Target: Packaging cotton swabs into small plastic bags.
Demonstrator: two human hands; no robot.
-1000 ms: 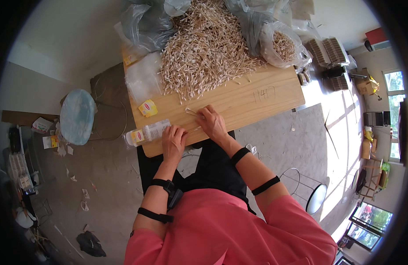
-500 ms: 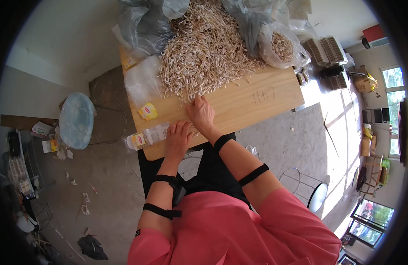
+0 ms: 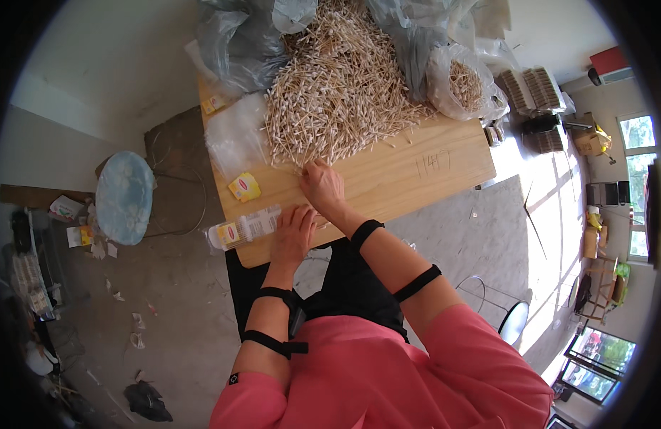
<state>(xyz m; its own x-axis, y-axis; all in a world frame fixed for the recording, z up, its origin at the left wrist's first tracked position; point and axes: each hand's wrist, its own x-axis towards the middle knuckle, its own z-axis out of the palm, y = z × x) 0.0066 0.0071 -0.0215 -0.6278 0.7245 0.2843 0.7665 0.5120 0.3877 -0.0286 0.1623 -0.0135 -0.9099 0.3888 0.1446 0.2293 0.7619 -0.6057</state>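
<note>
A large heap of cotton swabs [image 3: 344,86] covers the far part of a wooden board [image 3: 387,168]. At its near edge, my right hand [image 3: 324,189] is closed, fingertips bent together against the swabs; what lies under them is mostly hidden. Closer to me, my left hand [image 3: 294,227] curls over the right end of a clear plastic bag [image 3: 262,223]. The bag lies along the board's near edge, with a yellow and white label at its left end. A few swab sticks show beside the left thumb. Yellow cards [image 3: 244,186] lie just beyond the bag.
Flat clear plastic bags [image 3: 237,132] lie left of the heap. Grey plastic sheeting [image 3: 248,53] flanks it, and a clear bag of swabs [image 3: 462,86] stands at the right. A blue-topped stool [image 3: 124,198] is left of the board; a round stool [image 3: 514,322] is to the right.
My right fingers have drawn together and shifted slightly left along the heap's near edge. My left hand stays on the bag. The whole view has shifted a little.
</note>
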